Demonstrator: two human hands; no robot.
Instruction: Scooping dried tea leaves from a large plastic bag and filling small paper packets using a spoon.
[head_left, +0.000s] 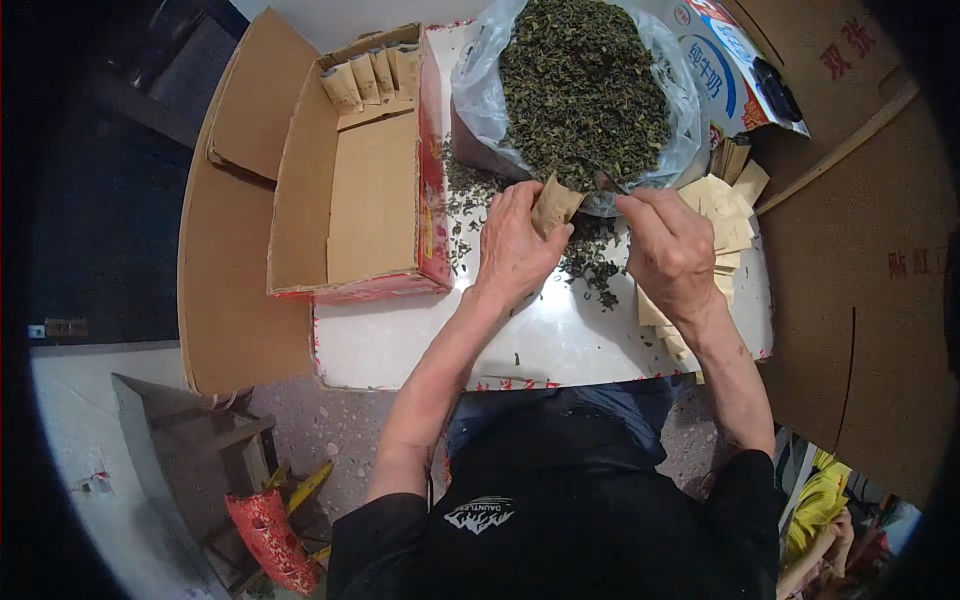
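Observation:
My left hand [513, 245] holds a small brown paper bag [555, 205] upright at the near rim of a clear plastic bag [478, 95] heaped with dried green leaves [583, 85]. My right hand [668, 245] is just to the right of it, fingers pinched at the edge of the leaf pile; what the fingers hold cannot be seen. Loose leaves [590, 255] lie scattered on the white table [520, 345] between and under both hands.
A stack of flat brown paper bags [728, 215] lies right of my right hand. An open cardboard box [370, 190] at the left holds several filled bags [365, 75] at its far end. Cardboard sheets flank the table. A printed package [730, 60] lies behind.

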